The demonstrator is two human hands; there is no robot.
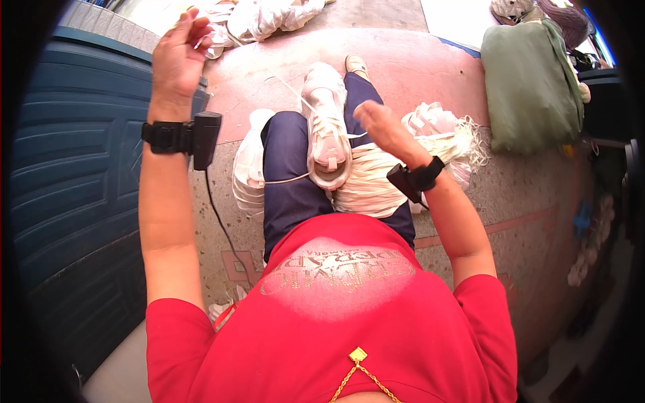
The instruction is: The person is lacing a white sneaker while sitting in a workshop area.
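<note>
While a green sack [534, 87] stands off to the right, clear of the work, everything in use is around the lap. Navy trouser legs [285, 151] seem to cradle the job. White lace bundle [373, 178] lies across the right leg, probably for easy reach. Pale sneaker [328, 124] rests between the legs, toe away, likely so both hands are free. Left hand [177, 64] is raised, fingers curled; right hand [390, 129] is just right of the shoe, blurred. Can't tell if either grips lace. Loose lace strand [292, 91] runs up-left off the sneaker.
</note>
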